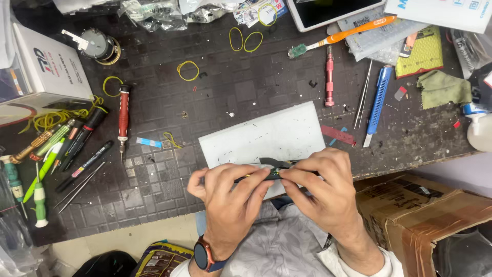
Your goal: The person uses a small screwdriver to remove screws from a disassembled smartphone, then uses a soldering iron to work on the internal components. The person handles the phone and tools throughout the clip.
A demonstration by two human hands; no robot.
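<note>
Both my hands meet at the near edge of the dark work mat [169, 169], over a white board [266, 136]. My left hand [230, 197], with a watch on its wrist, and my right hand [323, 187] pinch a thin dark flat device [274, 169] edge-on between thumbs and fingers. A dark curved piece sticks up from its top edge near the middle. My fingers hide most of the device.
Screwdrivers, pens and tweezers [77, 154] lie at the left, a red screwdriver [123, 118] beside them. Yellow rubber bands [188, 70] are scattered at the top. A red driver [329, 76], toothbrush [343, 36], blue tool [378, 102] and cardboard box [425, 210] sit at the right.
</note>
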